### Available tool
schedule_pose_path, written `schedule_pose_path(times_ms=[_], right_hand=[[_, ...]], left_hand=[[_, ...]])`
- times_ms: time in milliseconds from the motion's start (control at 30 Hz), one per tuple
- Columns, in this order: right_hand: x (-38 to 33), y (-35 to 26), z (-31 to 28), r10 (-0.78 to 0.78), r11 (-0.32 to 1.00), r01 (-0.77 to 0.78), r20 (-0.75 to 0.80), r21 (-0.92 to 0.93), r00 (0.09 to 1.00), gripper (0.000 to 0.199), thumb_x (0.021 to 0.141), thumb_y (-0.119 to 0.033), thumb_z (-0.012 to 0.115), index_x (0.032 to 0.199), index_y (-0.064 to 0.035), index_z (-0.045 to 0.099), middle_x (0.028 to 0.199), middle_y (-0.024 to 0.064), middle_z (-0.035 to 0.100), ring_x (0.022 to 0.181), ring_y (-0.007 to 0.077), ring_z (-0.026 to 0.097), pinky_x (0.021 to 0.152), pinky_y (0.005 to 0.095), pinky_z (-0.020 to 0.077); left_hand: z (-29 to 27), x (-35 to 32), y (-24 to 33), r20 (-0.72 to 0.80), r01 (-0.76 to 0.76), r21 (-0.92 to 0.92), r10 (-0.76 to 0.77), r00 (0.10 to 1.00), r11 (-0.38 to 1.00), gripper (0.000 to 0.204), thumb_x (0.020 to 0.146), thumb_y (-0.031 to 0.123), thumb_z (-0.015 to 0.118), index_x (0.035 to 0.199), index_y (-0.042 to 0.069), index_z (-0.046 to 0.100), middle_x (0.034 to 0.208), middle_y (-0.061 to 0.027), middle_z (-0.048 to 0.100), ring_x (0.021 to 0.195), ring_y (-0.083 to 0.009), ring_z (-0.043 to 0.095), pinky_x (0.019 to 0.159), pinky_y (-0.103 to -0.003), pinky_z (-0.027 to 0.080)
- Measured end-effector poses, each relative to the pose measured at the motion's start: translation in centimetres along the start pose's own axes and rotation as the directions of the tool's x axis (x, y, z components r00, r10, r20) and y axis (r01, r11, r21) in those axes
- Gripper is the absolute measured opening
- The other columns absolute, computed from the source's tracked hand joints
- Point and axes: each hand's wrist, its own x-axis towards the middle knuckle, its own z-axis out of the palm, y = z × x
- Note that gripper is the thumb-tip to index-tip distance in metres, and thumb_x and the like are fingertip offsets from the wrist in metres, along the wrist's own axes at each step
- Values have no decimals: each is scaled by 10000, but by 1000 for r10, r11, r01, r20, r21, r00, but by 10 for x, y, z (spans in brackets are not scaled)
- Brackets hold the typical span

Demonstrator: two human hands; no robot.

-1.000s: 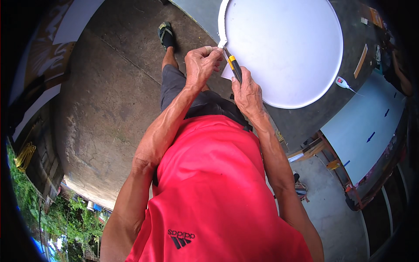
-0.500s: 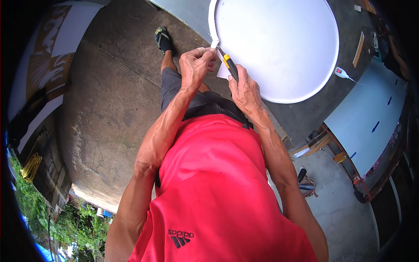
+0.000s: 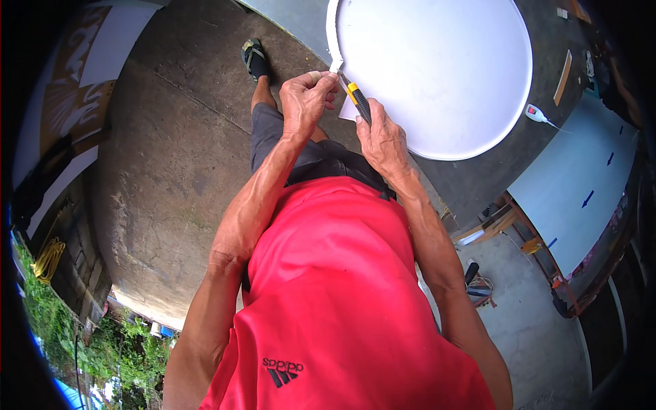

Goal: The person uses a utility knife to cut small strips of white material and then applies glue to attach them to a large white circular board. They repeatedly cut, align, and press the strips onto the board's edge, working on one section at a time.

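White strip (image 3: 332,34) runs along the left edge of the white disc (image 3: 437,75), its near end at my left hand (image 3: 304,102): thumb and fingers pinched on that end. Right hand (image 3: 384,143) closed round the handle of the yellow-black cutter (image 3: 357,98), tip right by the strip end; can't tell if it's touching. Disc on the dark table (image 3: 488,167). Right of it: red-switched device (image 3: 536,113), then wood slat (image 3: 562,78). Blue panel (image 3: 574,188) farther right.
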Motion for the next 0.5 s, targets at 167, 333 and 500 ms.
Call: schedule_pose_path(times_ms=[167,333,500], right_hand=[[2,-4,0,-13,998,13,-5,-60,1000,375,944,-128,630,1239,-14,429,957,232,654,807,443,682,677,523,556],[3,-4,2,-32,993,31,-12,-113,999,341,943,-128,627,1191,-11,424,930,231,649,758,443,683,628,520,559],[4,-5,2,-39,990,37,-11,-139,999,320,943,-125,622,1168,-8,426,907,224,648,730,429,686,597,511,557]], left_hand=[[0,1,-3,-10,-12,-20,12,1000,1000,265,926,174,710,1015,-72,748,754,-75,700,626,-107,628,551,-260,546],[2,0,0,-9,-9,-25,9,1000,1000,267,926,177,710,1017,-71,747,751,-71,695,626,-102,623,549,-259,542],[2,-1,0,-11,-10,-31,10,1000,999,269,925,177,710,1022,-71,746,750,-70,694,623,-100,619,546,-258,537]])
